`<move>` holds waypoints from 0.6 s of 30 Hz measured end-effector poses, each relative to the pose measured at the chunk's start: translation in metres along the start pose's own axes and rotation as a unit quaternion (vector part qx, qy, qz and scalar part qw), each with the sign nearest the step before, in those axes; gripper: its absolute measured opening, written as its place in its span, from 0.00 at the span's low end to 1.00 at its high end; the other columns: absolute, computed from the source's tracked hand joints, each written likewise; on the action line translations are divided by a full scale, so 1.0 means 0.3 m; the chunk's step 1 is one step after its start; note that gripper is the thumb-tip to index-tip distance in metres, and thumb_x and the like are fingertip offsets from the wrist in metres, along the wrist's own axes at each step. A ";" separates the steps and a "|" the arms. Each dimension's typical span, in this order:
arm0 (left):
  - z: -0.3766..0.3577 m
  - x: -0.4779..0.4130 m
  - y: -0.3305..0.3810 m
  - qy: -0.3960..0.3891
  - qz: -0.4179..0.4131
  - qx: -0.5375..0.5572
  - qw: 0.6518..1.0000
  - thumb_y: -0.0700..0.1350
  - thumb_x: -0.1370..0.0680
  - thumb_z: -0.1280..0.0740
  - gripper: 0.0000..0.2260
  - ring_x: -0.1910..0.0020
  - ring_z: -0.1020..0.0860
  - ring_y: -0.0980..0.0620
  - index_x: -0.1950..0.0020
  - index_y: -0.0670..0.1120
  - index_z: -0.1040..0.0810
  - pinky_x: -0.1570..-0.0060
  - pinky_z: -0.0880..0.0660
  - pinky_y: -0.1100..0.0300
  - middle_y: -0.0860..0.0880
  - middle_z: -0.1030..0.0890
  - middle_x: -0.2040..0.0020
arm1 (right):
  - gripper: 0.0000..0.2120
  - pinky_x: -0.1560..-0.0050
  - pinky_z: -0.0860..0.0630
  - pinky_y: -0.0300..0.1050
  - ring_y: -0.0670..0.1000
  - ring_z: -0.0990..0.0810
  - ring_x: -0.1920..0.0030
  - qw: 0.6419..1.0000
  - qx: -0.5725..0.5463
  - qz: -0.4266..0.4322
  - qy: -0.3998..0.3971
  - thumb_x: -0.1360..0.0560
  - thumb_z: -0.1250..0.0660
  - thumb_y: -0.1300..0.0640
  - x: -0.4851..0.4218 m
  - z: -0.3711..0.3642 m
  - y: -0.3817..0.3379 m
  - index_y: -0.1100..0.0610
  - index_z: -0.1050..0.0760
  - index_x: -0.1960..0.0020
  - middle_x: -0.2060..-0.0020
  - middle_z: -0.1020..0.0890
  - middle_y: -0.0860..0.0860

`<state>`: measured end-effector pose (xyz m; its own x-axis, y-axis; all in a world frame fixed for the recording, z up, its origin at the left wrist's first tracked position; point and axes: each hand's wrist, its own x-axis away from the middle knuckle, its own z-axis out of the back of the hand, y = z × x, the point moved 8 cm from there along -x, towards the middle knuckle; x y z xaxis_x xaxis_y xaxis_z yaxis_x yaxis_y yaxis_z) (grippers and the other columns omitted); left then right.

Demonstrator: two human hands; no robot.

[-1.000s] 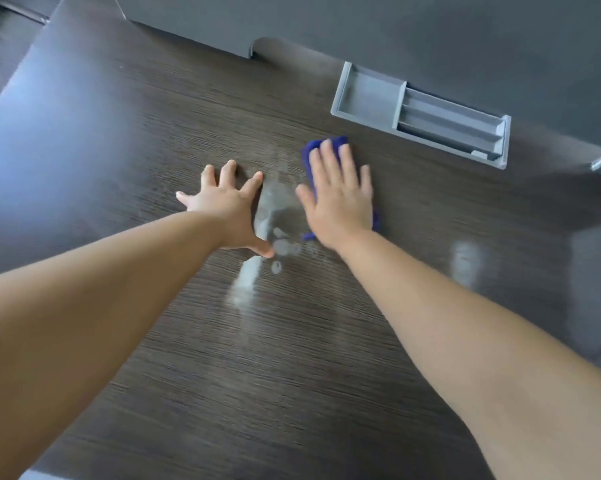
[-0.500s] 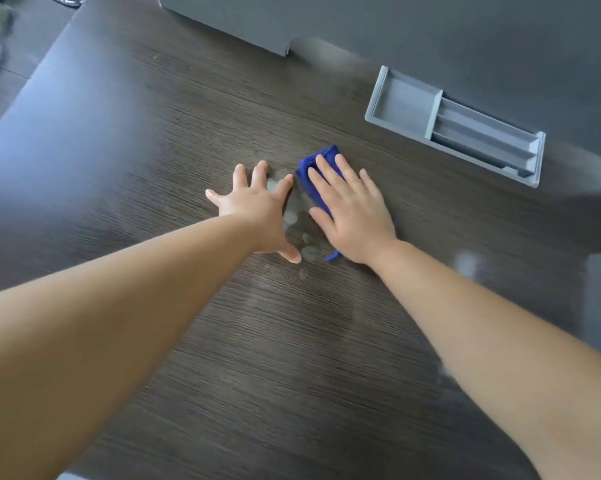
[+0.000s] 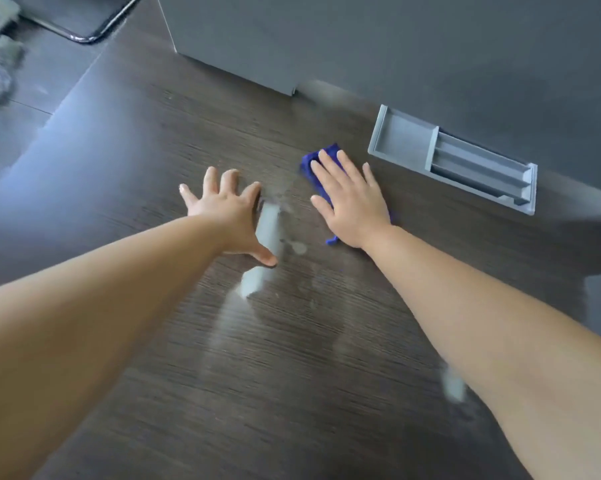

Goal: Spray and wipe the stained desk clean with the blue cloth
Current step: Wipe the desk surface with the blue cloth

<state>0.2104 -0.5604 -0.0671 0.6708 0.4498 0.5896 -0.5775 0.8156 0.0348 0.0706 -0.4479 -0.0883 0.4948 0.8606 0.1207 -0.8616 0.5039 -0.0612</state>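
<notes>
Bracing on desk [image 3: 119, 161] with left hand [image 3: 224, 209], flat, fingers splayed, holding nothing. Seeing pale wet smears [image 3: 268, 230] just right of it, possibly 2. Pressing blue cloth [image 3: 309, 164] under flat, straight-fingered right hand [image 3: 352, 209], near grey tray [image 3: 403, 140]. Worth dragging cloth leftward through smears, evenly.

Left hand [image 3: 228, 216] splayed wide, palm down; right hand [image 3: 352, 206] flat, palm down.
</notes>
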 end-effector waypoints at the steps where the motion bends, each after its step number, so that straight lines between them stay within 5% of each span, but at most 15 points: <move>1: -0.014 -0.001 -0.007 -0.017 -0.002 -0.011 1.000 0.69 0.45 0.25 0.60 0.25 0.59 0.41 0.23 0.55 0.56 0.31 0.50 0.33 0.47 0.56 0.23 | 0.27 0.26 0.54 0.58 0.50 0.54 0.23 0.998 -0.010 -0.066 -0.007 0.19 0.52 0.43 -0.056 0.010 0.059 0.49 0.50 0.23 0.23 0.50 0.46; 5: -0.013 -0.013 0.020 -0.045 -0.001 -0.062 0.997 0.66 0.43 0.24 0.62 0.26 0.55 0.37 0.23 0.51 0.62 0.33 0.40 0.35 0.43 0.57 0.24 | 0.27 0.26 0.58 0.57 0.50 0.60 0.24 0.976 -0.024 -0.216 -0.021 0.18 0.56 0.42 -0.191 0.022 0.120 0.50 0.57 0.22 0.23 0.57 0.46; 13: -0.019 -0.022 0.027 -0.059 0.004 -0.082 0.995 0.67 0.43 0.24 0.63 0.26 0.55 0.37 0.23 0.50 0.62 0.35 0.37 0.36 0.43 0.57 0.24 | 0.30 0.26 0.55 0.57 0.51 0.56 0.23 0.993 -0.009 -0.118 -0.005 0.20 0.52 0.41 0.026 -0.001 -0.101 0.51 0.52 0.22 0.23 0.52 0.48; 18: -0.021 -0.024 0.019 -0.062 0.002 -0.073 0.995 0.66 0.43 0.24 0.63 0.26 0.57 0.37 0.24 0.51 0.64 0.33 0.39 0.35 0.43 0.60 0.24 | 0.28 0.26 0.55 0.56 0.50 0.58 0.23 0.975 -0.039 -0.219 -0.011 0.19 0.55 0.42 -0.244 0.033 0.118 0.51 0.55 0.22 0.23 0.55 0.47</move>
<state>0.2052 -0.5568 -0.0761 0.6002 0.4123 0.6854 -0.5008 0.8619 -0.0799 0.0028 -0.4939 -0.0895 0.8096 0.5611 0.1726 -0.5572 0.8270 -0.0750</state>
